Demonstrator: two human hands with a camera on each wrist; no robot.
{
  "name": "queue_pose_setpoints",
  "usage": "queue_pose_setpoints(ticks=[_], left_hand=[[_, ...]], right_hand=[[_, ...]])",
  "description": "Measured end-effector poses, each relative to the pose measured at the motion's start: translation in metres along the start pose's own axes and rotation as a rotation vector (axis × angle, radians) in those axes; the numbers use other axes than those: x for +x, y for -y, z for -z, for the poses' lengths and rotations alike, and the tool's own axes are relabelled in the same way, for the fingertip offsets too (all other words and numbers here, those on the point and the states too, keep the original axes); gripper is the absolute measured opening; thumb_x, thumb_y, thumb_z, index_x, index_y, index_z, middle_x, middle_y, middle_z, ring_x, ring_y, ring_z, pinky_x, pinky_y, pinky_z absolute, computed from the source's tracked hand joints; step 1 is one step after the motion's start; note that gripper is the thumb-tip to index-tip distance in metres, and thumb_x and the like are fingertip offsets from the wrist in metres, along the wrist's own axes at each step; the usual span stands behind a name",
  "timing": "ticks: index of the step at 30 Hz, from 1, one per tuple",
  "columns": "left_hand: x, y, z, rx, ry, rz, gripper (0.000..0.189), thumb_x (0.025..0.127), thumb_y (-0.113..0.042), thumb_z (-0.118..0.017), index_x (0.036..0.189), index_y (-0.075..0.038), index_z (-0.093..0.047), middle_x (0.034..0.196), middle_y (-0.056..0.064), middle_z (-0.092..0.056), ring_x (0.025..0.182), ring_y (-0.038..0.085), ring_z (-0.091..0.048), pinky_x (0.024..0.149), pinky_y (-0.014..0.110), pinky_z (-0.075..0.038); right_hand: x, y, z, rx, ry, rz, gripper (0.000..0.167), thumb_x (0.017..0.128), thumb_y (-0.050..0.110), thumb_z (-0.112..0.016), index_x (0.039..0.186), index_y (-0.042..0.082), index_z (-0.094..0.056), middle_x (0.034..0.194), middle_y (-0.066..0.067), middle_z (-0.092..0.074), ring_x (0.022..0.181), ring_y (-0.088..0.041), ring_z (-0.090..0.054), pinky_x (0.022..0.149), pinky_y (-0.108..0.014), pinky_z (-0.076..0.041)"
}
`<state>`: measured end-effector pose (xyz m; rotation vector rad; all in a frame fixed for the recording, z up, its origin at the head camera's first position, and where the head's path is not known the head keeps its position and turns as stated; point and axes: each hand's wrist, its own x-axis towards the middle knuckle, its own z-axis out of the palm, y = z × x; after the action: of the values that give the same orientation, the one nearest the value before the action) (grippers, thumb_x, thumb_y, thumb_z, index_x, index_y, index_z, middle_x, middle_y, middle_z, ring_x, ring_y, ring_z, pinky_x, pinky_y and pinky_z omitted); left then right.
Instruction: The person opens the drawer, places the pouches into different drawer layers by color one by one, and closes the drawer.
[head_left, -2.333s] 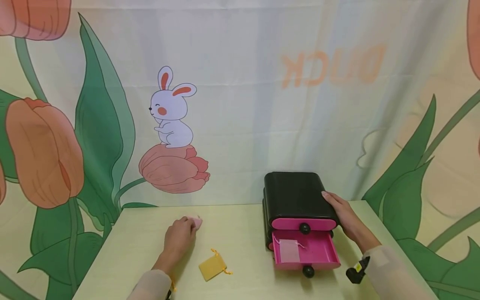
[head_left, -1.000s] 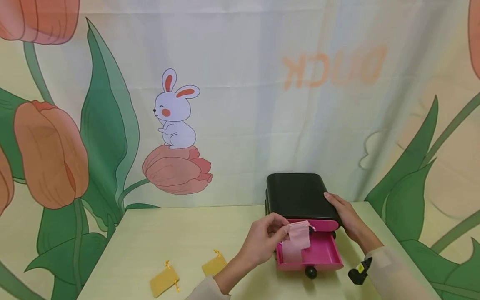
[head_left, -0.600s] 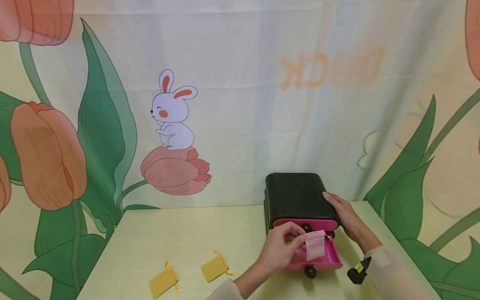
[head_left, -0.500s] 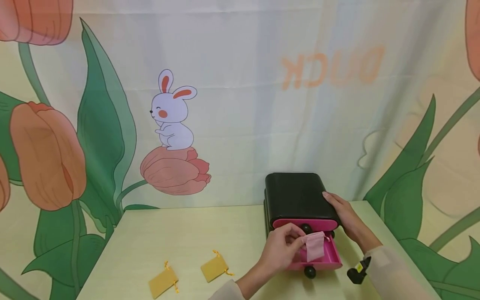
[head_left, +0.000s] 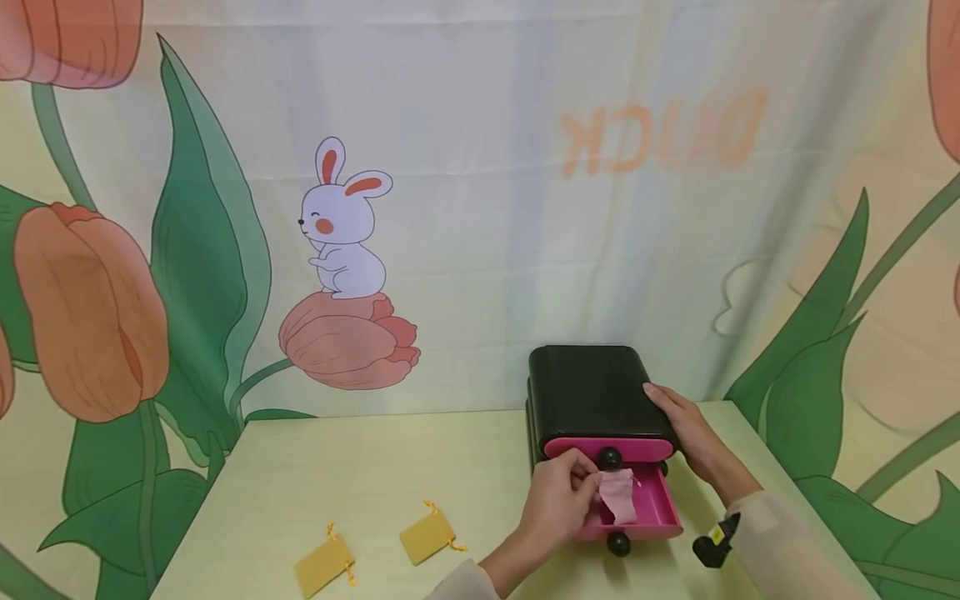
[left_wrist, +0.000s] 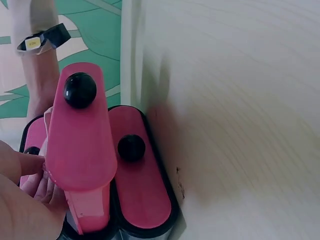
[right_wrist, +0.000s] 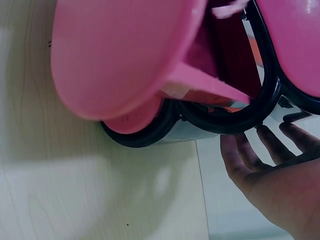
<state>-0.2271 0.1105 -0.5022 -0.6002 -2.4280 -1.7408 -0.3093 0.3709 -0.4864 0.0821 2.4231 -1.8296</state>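
My left hand (head_left: 557,502) pinches a small pink drawstring pouch (head_left: 618,497) by its upper edge. The pouch hangs over the pulled-out pink drawer (head_left: 662,508), below the top drawer of a black chest of drawers (head_left: 600,392). In the left wrist view that drawer's front (left_wrist: 82,140) covers part of my fingers. My right hand (head_left: 690,427) holds the chest at its right side, thumb on the top edge. From the right wrist view, its fingers (right_wrist: 272,145) touch the black casing. The left side of the drawer's inside is hidden behind my left hand.
Two yellow drawstring pouches lie on the table, one (head_left: 324,565) at the front left and one (head_left: 427,536) nearer the chest. Behind the table (head_left: 337,467) hangs a printed curtain (head_left: 465,250). A round black knob (head_left: 618,544) sticks out from the drawer.
My left hand has carried the pink pouch from the table's left side to the drawer, then lowered it slightly. A pink pouch seen earlier in the drawer is hidden now. My right hand stays put.
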Motion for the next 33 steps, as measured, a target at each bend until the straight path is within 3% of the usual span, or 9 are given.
queue_pose_setpoints(ticks=[5, 12, 17, 21, 25, 28, 30, 33], left_hand=[[0.001, -0.001, -0.004, 0.020, -0.010, -0.016, 0.008, 0.099, -0.005, -0.075, 0.093, -0.009, -0.071, 0.075, -0.008, -0.069, 0.063, -0.006, -0.060, 0.060, 0.014, -0.053], [0.000, 0.001, -0.007, 0.241, 0.001, -0.085, 0.010, 0.098, -0.009, -0.076, 0.089, -0.014, -0.072, 0.074, -0.013, -0.064, 0.063, -0.008, -0.054, 0.057, 0.011, -0.047], [0.001, 0.002, -0.007, 0.224, 0.020, -0.077, 0.006, 0.098, -0.008, -0.076, 0.093, -0.012, -0.075, 0.078, -0.011, -0.069, 0.068, -0.007, -0.058, 0.061, 0.011, -0.050], [-0.001, 0.001, -0.005, 0.386, 0.082, -0.084, 0.003, 0.097, -0.014, -0.078, 0.099, -0.014, -0.076, 0.089, -0.010, -0.073, 0.080, -0.004, -0.064, 0.073, 0.016, -0.055], [-0.005, -0.003, 0.000, 0.642, 0.132, -0.190, 0.009, 0.099, -0.020, -0.078, 0.106, -0.016, -0.077, 0.096, -0.009, -0.072, 0.090, 0.001, -0.066, 0.081, 0.020, -0.057], [-0.009, -0.007, 0.006, 0.755, 0.128, -0.277, 0.011, 0.099, -0.023, -0.076, 0.107, -0.016, -0.079, 0.098, -0.007, -0.072, 0.091, 0.006, -0.067, 0.082, 0.022, -0.057], [-0.013, -0.011, 0.011, 0.778, 0.124, -0.319, 0.012, 0.100, -0.025, -0.075, 0.107, -0.016, -0.080, 0.099, -0.006, -0.072, 0.091, 0.007, -0.067, 0.084, 0.023, -0.057], [-0.021, -0.017, 0.018, 0.696, 0.169, -0.323, 0.012, 0.101, -0.026, -0.074, 0.106, -0.017, -0.080, 0.096, -0.008, -0.070, 0.084, 0.002, -0.063, 0.078, 0.017, -0.054]], right_hand=[[0.001, -0.001, 0.001, 0.003, -0.006, 0.000, 0.097, 0.103, 0.072, -0.047, 0.169, 0.006, -0.021, 0.170, -0.026, -0.028, 0.156, -0.045, -0.028, 0.124, -0.062, -0.024], [0.001, -0.004, 0.001, 0.014, 0.004, -0.017, 0.097, 0.103, 0.072, -0.046, 0.169, 0.007, -0.020, 0.170, -0.025, -0.027, 0.156, -0.044, -0.028, 0.124, -0.062, -0.024], [0.000, -0.005, 0.001, 0.018, -0.002, -0.008, 0.095, 0.103, 0.072, -0.046, 0.169, 0.007, -0.021, 0.169, -0.025, -0.029, 0.155, -0.044, -0.030, 0.124, -0.062, -0.025], [0.000, -0.005, 0.000, 0.019, -0.006, -0.008, 0.095, 0.103, 0.072, -0.047, 0.169, 0.007, -0.022, 0.169, -0.025, -0.030, 0.154, -0.044, -0.031, 0.124, -0.062, -0.026], [0.000, -0.004, 0.000, 0.021, -0.007, -0.009, 0.096, 0.103, 0.072, -0.047, 0.169, 0.007, -0.022, 0.169, -0.025, -0.029, 0.155, -0.044, -0.030, 0.124, -0.062, -0.025], [0.001, -0.003, 0.000, 0.020, -0.004, -0.014, 0.097, 0.102, 0.072, -0.047, 0.169, 0.007, -0.021, 0.169, -0.025, -0.029, 0.156, -0.044, -0.029, 0.125, -0.062, -0.024], [0.001, -0.003, 0.000, 0.013, -0.001, -0.018, 0.098, 0.102, 0.073, -0.047, 0.169, 0.007, -0.020, 0.170, -0.025, -0.029, 0.156, -0.044, -0.028, 0.125, -0.063, -0.023], [0.002, -0.002, 0.000, 0.008, -0.003, -0.019, 0.098, 0.102, 0.074, -0.046, 0.169, 0.007, -0.020, 0.169, -0.025, -0.029, 0.155, -0.044, -0.029, 0.125, -0.063, -0.023]])
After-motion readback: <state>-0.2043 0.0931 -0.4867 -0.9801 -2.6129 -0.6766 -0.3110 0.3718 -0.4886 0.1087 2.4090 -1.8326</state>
